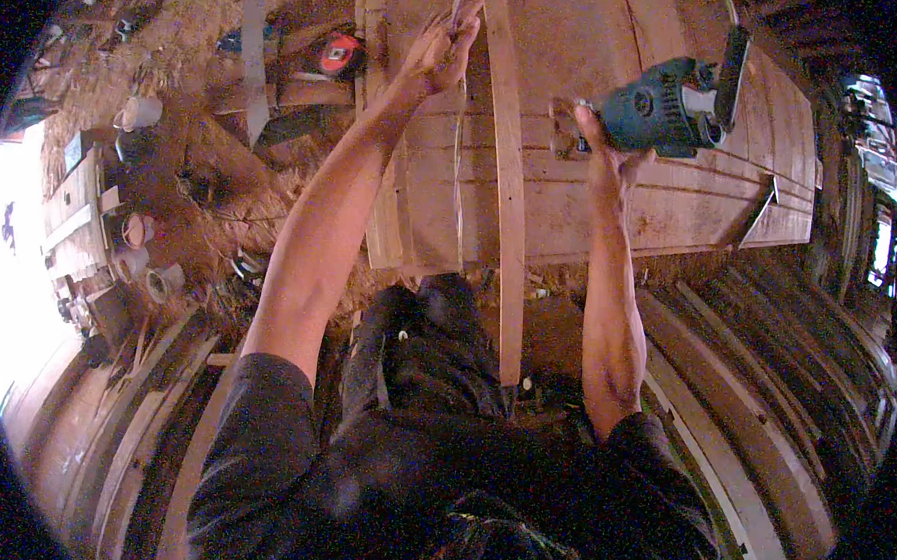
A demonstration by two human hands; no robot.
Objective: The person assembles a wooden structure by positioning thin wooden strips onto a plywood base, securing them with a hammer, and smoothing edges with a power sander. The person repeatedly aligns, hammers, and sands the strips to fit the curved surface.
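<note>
Where sawdust lies, plank bench (672,200) stands.

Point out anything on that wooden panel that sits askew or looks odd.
A long batten lies across the panel, crossing its board seams and overhanging the near edge. The left hand touches its far end; the right hand holds a blue power tool. A metal square lies tilted near the panel's right end. Nothing looks broken.

A red and black tape measure (339,53) lies on sawdust left of the workbench; several pale cups (140,113) stand at far left; curved planks (753,413) lie stacked lower right
</note>
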